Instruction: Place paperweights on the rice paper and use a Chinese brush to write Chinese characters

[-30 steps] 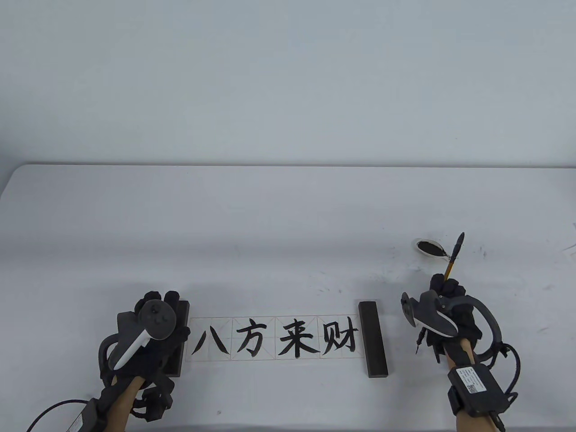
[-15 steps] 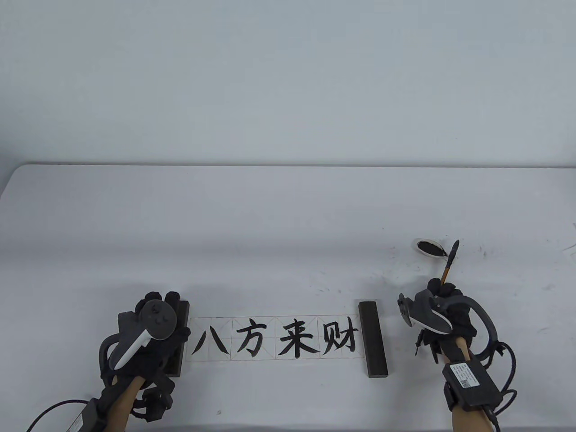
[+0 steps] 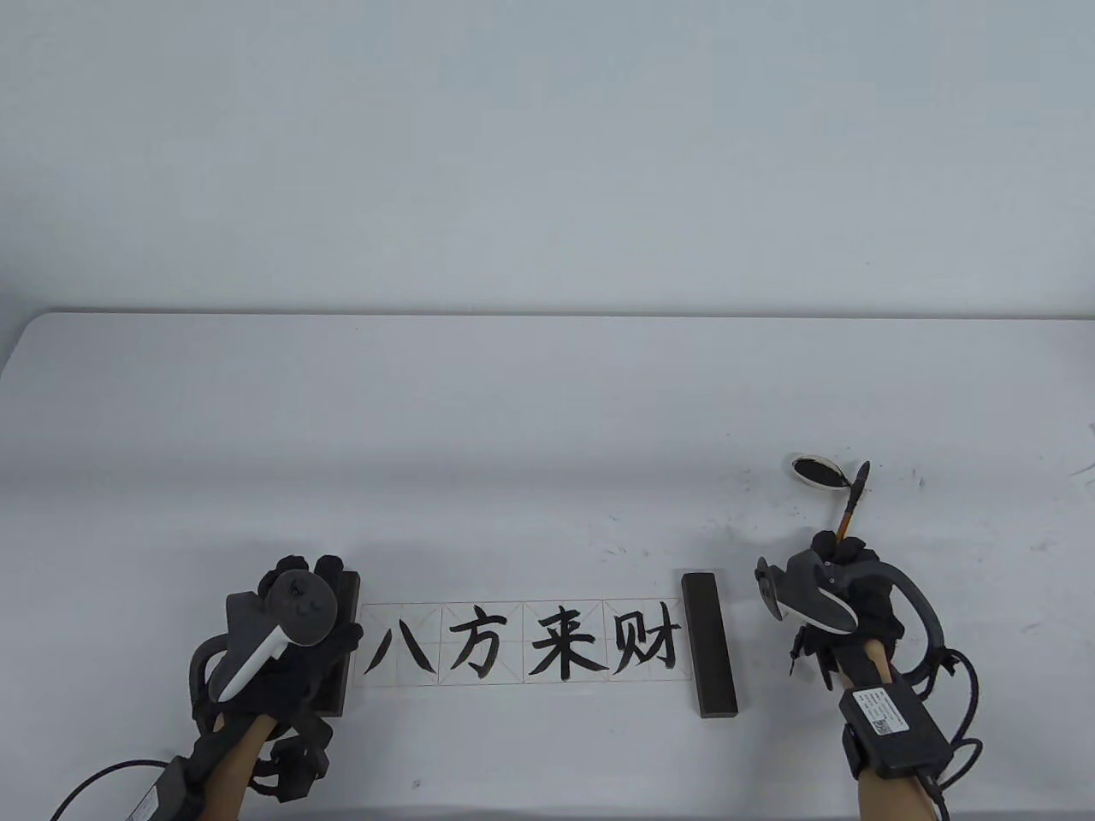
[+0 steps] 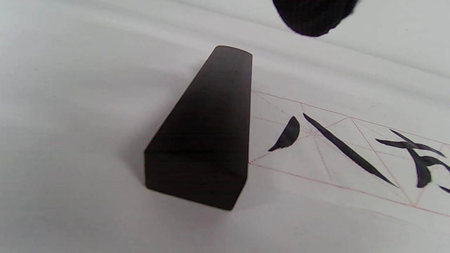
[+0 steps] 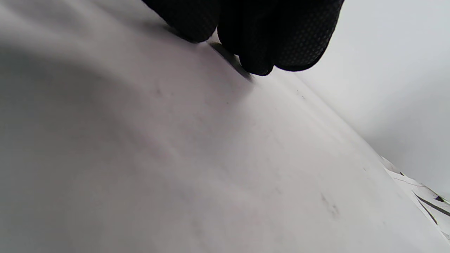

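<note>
Rice paper (image 3: 523, 641) bearing four inked characters, pinned at each end by a dark paperweight: left paperweight (image 4: 207, 130) under the flat-fingered left hand (image 3: 291, 633), right paperweight (image 3: 709, 643) untouched. Right of the paper, Chinese brush (image 3: 854, 500) gripped by right hand (image 3: 843, 581), tip beside the ink dish (image 3: 817, 471).

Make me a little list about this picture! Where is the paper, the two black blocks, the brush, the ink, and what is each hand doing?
paper: rice paper flat on the table, four black characters written
left block: paperweight on the paper's left end
right block: second paperweight at the paper's right end
brush: brush, tip pointing away, beside the dish
ink: small ink dish, far right of the paper
left hand: left hand over the left paperweight; contact unclear
right hand: right hand holds the brush
</note>
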A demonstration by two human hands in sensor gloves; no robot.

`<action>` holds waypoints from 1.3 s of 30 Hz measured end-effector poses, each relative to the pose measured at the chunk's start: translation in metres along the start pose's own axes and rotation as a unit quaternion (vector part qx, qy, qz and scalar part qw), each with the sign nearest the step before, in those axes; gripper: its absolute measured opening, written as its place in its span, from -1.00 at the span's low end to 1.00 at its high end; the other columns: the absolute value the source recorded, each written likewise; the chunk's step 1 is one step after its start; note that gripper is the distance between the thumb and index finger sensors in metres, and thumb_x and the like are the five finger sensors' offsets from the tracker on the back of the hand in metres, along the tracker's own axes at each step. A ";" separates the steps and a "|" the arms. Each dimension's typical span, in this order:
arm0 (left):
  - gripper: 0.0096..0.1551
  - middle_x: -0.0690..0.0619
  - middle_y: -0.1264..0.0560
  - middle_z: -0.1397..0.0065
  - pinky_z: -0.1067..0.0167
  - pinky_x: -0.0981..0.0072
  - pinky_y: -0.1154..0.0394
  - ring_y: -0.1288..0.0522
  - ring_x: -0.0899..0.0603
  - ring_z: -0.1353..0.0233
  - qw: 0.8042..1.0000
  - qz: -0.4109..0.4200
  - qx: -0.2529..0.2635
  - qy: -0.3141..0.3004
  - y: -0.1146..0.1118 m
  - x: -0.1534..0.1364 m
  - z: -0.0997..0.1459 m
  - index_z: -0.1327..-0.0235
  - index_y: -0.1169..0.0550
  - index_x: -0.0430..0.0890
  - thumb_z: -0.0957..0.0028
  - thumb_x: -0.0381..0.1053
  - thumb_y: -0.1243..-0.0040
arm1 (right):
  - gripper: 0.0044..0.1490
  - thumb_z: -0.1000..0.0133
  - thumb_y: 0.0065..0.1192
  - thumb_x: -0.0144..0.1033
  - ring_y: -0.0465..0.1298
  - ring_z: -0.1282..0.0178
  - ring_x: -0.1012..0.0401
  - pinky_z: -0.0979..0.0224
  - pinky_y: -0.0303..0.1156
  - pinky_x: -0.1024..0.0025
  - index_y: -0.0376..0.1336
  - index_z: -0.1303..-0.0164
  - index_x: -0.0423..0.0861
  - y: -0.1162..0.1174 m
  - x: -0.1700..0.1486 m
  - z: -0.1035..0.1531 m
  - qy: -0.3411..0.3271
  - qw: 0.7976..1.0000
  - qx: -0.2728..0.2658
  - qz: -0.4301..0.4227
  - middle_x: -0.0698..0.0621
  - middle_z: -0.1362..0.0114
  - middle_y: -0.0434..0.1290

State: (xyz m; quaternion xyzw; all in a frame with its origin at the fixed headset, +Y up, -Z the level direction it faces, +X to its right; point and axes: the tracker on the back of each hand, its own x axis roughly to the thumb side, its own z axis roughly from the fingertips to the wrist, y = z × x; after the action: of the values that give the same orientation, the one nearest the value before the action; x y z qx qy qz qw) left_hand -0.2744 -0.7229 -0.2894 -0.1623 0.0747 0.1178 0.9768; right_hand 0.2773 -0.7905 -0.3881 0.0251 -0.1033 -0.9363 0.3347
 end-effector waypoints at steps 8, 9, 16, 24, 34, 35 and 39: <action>0.00 -0.06 0.36 -0.80 -0.67 -0.12 0.33 0.30 -0.30 -0.80 1.000 -0.002 -0.004 0.000 0.000 0.000 0.000 -0.67 0.29 0.26 -0.13 0.27 0.09 | -0.24 -0.22 0.03 -0.55 0.34 -0.51 -0.12 -0.44 0.38 0.01 -0.15 -0.60 -0.26 0.003 0.001 -0.002 -0.001 1.000 0.000 0.002 -0.38 -0.57 0.15; 0.00 -0.07 0.36 -0.80 -0.67 -0.12 0.33 0.29 -0.30 -0.80 1.000 -0.003 -0.008 0.000 0.000 0.000 0.001 -0.67 0.29 0.26 -0.13 0.27 0.09 | -0.24 -0.22 0.03 -0.55 0.34 -0.51 -0.11 -0.44 0.38 0.01 -0.15 -0.60 -0.26 0.003 0.001 -0.002 -0.001 1.000 0.000 0.002 -0.38 -0.57 0.15; 0.00 -0.06 0.36 -0.80 -0.67 -0.12 0.33 0.30 -0.30 -0.80 1.000 -0.003 -0.008 0.000 -0.001 0.002 0.000 -0.68 0.29 0.26 -0.13 0.27 0.09 | -0.23 -0.22 0.03 -0.55 0.34 -0.51 -0.11 -0.44 0.38 0.01 -0.16 -0.61 -0.25 0.006 0.003 -0.005 -0.001 1.000 -0.001 0.001 -0.38 -0.58 0.15; 0.00 -0.06 0.36 -0.80 -0.67 -0.12 0.33 0.30 -0.30 -0.80 1.000 -0.004 -0.007 0.000 -0.001 0.002 0.000 -0.67 0.29 0.26 -0.13 0.27 0.09 | -0.21 -0.22 0.04 -0.55 0.34 -0.51 -0.11 -0.45 0.38 0.00 -0.17 -0.61 -0.20 0.008 0.003 -0.006 0.000 1.000 0.000 -0.001 -0.36 -0.58 0.15; 0.00 -0.06 0.36 -0.80 -0.67 -0.12 0.33 0.29 -0.29 -0.81 1.000 -0.004 -0.001 0.000 0.000 0.002 0.001 -0.68 0.29 0.26 -0.13 0.27 0.09 | -0.14 -0.22 0.08 -0.50 0.28 -0.56 -0.12 -0.48 0.33 -0.05 -0.24 -0.63 -0.18 -0.002 -0.020 0.001 0.034 0.998 -0.021 -0.047 -0.34 -0.62 0.08; 0.00 -0.06 0.36 -0.80 -0.67 -0.13 0.33 0.29 -0.30 -0.80 1.000 -0.003 -0.001 0.000 0.000 0.002 0.001 -0.67 0.29 0.26 -0.13 0.27 0.09 | -0.14 -0.22 0.08 -0.50 0.27 -0.57 -0.12 -0.48 0.32 -0.06 -0.24 -0.63 -0.18 -0.006 -0.025 0.004 0.040 0.997 -0.027 -0.056 -0.34 -0.63 0.07; 0.00 -0.06 0.36 -0.80 -0.67 -0.12 0.33 0.30 -0.30 -0.80 1.000 -0.002 0.001 0.003 0.000 0.001 0.001 -0.67 0.29 0.26 -0.13 0.27 0.09 | -0.13 -0.23 0.08 -0.48 0.25 -0.58 -0.14 -0.49 0.30 -0.09 -0.25 -0.64 -0.19 -0.029 -0.047 0.024 0.061 0.990 -0.072 -0.100 -0.34 -0.64 0.05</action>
State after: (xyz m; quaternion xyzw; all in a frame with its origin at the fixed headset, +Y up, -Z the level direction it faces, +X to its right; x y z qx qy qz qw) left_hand -0.2730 -0.7227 -0.2888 -0.1621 0.0777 0.1154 0.9769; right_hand 0.2926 -0.7343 -0.3716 0.0681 -0.0121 -0.9669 0.2456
